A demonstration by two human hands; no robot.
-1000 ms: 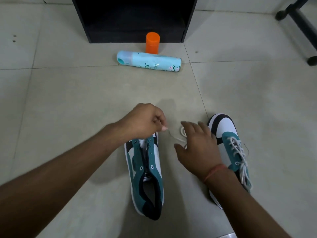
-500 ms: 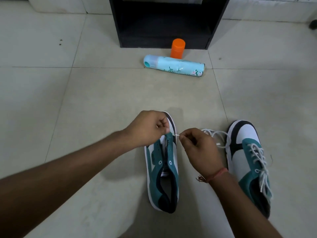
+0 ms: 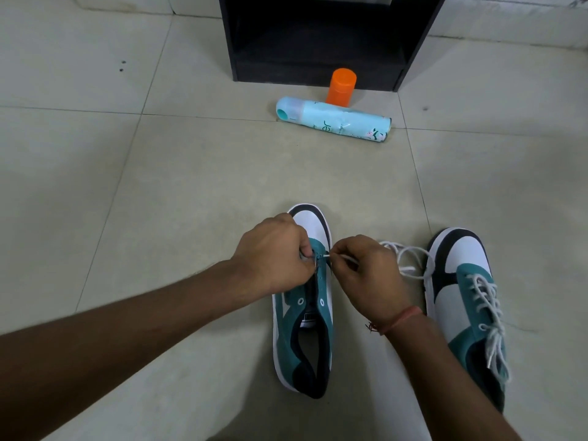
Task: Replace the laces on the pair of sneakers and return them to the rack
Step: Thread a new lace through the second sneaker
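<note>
Two teal, white and black sneakers lie on the tiled floor. The left sneaker (image 3: 302, 332) has bare eyelets along most of its length. My left hand (image 3: 275, 254) pinches its upper flap near the front eyelets. My right hand (image 3: 366, 275) pinches the tip of a loose white lace (image 3: 410, 256) right at those eyelets. The rest of the lace trails in loops on the floor toward the right sneaker (image 3: 467, 300), which is laced in white. The black rack (image 3: 318, 39) stands at the far side with an open lower shelf.
A pale blue spray can (image 3: 334, 122) lies on its side in front of the rack. An orange cap or small container (image 3: 341, 85) stands just behind it. Bare floor tiles spread to the left and right.
My right hand picked the lace up off the floor. Both hands came together over the left sneaker's front eyelets, the lace tip now at the eyelet. The view shifted, bringing the rack closer.
</note>
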